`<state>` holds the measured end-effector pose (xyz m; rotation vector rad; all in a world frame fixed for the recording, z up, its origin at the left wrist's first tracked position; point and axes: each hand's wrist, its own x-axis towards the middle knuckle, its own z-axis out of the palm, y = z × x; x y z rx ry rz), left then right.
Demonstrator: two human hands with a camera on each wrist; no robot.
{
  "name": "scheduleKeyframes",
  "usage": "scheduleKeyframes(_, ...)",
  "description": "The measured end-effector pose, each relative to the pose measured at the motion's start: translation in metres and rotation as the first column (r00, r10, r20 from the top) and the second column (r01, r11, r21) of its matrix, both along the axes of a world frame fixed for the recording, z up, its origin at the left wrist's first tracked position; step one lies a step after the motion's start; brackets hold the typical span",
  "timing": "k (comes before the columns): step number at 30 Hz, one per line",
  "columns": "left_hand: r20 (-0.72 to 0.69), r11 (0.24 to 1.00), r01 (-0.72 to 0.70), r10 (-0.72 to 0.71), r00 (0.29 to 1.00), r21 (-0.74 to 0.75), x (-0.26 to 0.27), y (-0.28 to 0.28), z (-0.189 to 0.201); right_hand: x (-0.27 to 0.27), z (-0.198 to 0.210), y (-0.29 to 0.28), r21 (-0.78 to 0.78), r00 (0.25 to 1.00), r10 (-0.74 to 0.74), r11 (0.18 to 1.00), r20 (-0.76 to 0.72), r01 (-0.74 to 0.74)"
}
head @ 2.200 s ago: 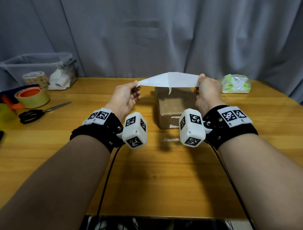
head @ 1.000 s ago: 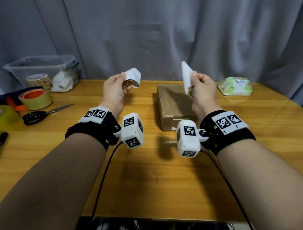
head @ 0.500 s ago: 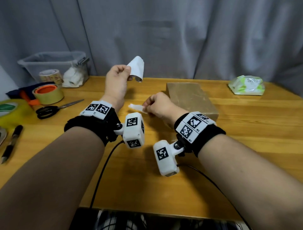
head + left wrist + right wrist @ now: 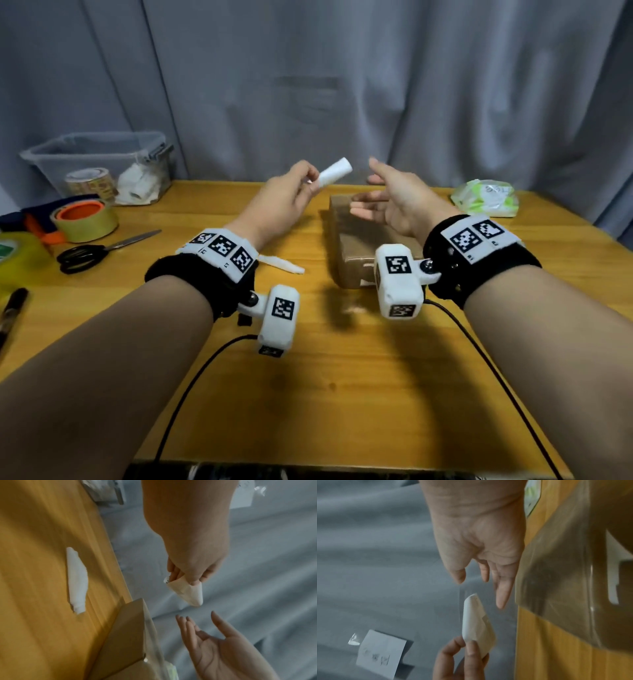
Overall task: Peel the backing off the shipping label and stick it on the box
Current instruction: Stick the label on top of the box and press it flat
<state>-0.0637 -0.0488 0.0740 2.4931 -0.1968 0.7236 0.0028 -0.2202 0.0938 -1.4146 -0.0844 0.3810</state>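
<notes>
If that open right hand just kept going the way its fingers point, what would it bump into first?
Most likely the curled label pinched in the left hand: the right hand is open, fingers aimed toward it. Depth is uncertain.

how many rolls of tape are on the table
3: an orange-cored roll at the table's left side, a yellow-green roll at the left edge, and one inside the clear bin. More may be hidden.

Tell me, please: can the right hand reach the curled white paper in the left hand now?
Probably yes. The right hand is open beside the curled paper that the left hand pinches, with only air between them.
</notes>
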Motion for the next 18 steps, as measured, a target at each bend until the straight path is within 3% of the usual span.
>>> scheduleKeyframes(3, 0.044, 0.927, 0.046, -0.067, 0.997, 0.373, 0.003, -0.018, 0.006, 0.008, 0.002, -0.018, 0.027, 1.000, -0.004, 1.000, -0.029, 0.004)
scheduleKeyframes(6, 0.085, 0.843, 0.093, -0.162, 0.983, 0.530, 0.010, -0.032, 0.009, 0.014, 0.004, -0.031, 0.008, 1.000, -0.008, 1.000, -0.009, 0.008)
scheduleKeyframes(11, -0.001, 0.817, 0.178, -0.213, 0.977, 0.549, 0.025, -0.042, 0.006, 0.026, 0.002, -0.042, -0.056, 0.992, 0.024, 0.998, 0.122, -0.018)
scheduleKeyframes(18, -0.150, 0.901, 0.209, -0.163, 0.975, 0.379, 0.040, -0.044, 0.007, 0.044, -0.011, -0.041, -0.166, 0.945, -0.020, 0.983, 0.327, 0.078)
